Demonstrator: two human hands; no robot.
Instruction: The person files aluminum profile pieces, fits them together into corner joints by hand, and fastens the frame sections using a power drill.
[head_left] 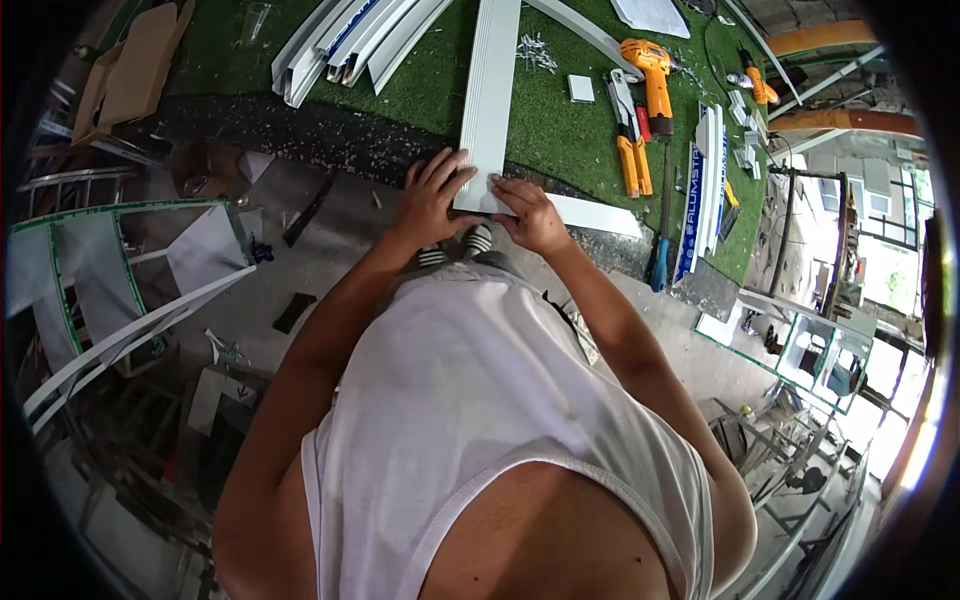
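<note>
At far left, cardboard [135,60] lies at the edge of the green mat [555,130], and white frames [120,290] stand on the floor below it. A bundle of curved white profiles [345,45] rests on the mat's upper part.

The left hand [432,198] lies fingers spread on the near left corner of the white strip [490,90], pressing it down. The strip lies flat on the mat, its long axis running straight away from the person, near end at the mat's edge, far end out of view at the top. The right hand [530,212] pinches the strip's near right corner, fingers curled over the end.

A second white strip [598,215] lies crosswise just right of the right hand. Further right lie screws [537,52], an orange drill [652,70], an orange-handled riveter [630,135] and a screwdriver [660,225].
</note>
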